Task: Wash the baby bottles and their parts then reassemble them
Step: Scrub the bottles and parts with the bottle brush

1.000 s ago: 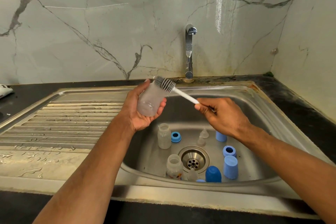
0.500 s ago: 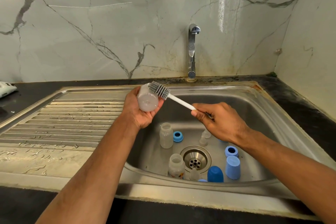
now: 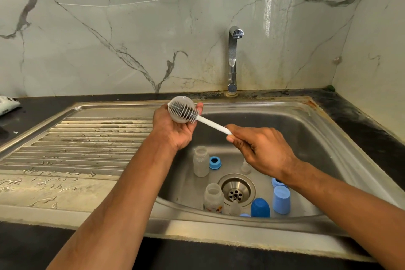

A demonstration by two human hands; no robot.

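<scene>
Centre frame, above a steel sink (image 3: 328, 138), the left hand (image 3: 173, 129) curls its fingers around a clear plastic bottle (image 3: 178, 103), base toward the viewer. The right hand (image 3: 260, 149) pinches a white-handled grey bristle brush (image 3: 186, 113), its long axis slanting from lower right up to upper left, bristles against the bottle.

Right forearm hides most of a blue ring (image 3: 276, 182); white obj (image 3: 7, 104) cut off at left.

Veined marble wall (image 3: 109, 39) behind black countertop (image 3: 361, 120), bright daylight.

bottle (image 3: 180, 114): clear, held above sink | brush (image 3: 183, 112): bristles against base
</scene>
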